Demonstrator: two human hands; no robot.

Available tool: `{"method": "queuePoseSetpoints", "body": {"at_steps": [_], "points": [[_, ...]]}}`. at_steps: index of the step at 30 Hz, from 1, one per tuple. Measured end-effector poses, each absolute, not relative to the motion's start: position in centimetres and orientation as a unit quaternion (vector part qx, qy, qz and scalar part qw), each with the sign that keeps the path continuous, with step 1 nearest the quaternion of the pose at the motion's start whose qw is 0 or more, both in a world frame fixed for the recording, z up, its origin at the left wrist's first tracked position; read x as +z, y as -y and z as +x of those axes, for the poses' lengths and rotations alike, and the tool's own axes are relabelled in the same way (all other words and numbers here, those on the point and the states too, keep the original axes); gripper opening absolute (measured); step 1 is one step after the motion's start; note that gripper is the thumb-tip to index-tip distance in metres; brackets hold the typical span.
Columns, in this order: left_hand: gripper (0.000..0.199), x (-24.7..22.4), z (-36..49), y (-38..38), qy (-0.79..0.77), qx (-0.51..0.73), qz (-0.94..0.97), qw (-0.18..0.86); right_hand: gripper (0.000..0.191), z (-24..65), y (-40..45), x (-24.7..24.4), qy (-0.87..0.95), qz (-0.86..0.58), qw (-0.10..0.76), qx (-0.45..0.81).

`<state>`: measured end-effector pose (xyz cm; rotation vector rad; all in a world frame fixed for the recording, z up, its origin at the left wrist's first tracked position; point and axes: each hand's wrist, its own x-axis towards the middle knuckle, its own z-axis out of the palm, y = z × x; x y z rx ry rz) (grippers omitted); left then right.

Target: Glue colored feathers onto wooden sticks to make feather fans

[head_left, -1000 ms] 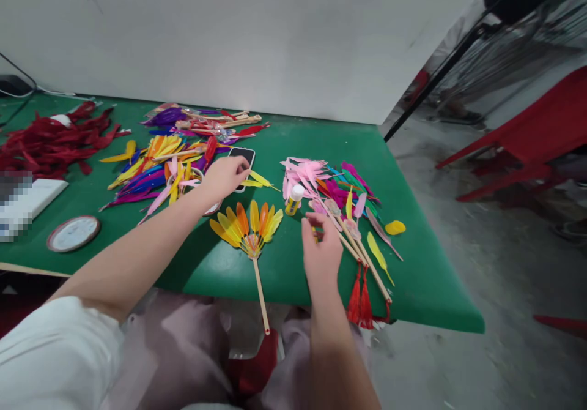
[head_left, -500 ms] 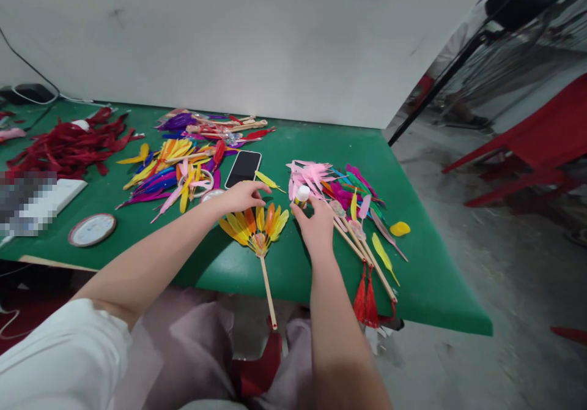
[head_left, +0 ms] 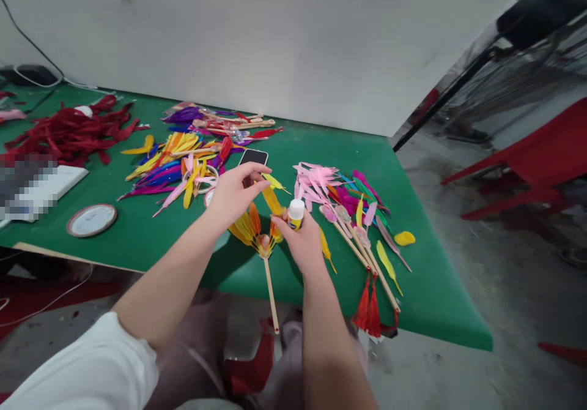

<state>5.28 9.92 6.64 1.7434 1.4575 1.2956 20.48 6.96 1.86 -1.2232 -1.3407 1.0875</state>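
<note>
My right hand (head_left: 302, 238) is closed around a small glue bottle (head_left: 296, 214) with a white cap and yellow label, cap upward. My left hand (head_left: 241, 193) is closed in a pinch at the upper end of an orange-yellow feather (head_left: 273, 202), whose lower end reaches my right fingertips. Below both hands lies a feather fan (head_left: 264, 248) with yellow and orange feathers spread from a pale centre; its wooden handle (head_left: 270, 294) extends past the table's front edge. My hands hide part of the fan. Another yellow feather (head_left: 326, 251) shows just right of my right hand.
Pink feathers (head_left: 316, 180) and wooden-handled pieces with red tassels (head_left: 368, 306) lie to the right. A phone (head_left: 254, 158), mixed coloured feathers (head_left: 158, 171), dark red strips (head_left: 76, 131) and a tape roll (head_left: 92, 220) are left and behind on the green table (head_left: 426, 294).
My hands have come closer together over the fan. The glue bottle has moved slightly nearer to me, and an orange-yellow feather now shows between my hands. My left hand covers more of the phone.
</note>
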Motion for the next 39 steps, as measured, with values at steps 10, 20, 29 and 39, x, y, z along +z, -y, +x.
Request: {"method": "queuePoseSetpoints", "body": {"at_steps": [10, 20, 29, 39], "points": [[0.022, 4.1, 6.9, -8.8, -0.47, 0.476, 0.582, 0.463, 0.022, 20.1, -6.8, 2.2, 0.503, -0.538, 0.513, 0.441], [0.02, 4.8, 9.5, -7.3, -0.461, 0.618, 0.512, 0.38, 0.043, 23.0, -4.9, 2.8, 0.421, -0.505, 0.547, 0.518], [0.021, 3.2, 10.6, -5.4, -0.289, 0.563, 0.774, 0.033, 0.023, 27.1, -3.3, 4.2, 0.304, -0.242, 0.705, 0.593], [0.02, 3.0, 11.9, -4.3, -0.241, 0.521, 0.819, 0.025, 0.05, 26.0, -3.3, 5.2, 0.293, -0.254, 0.704, 0.595]]}}
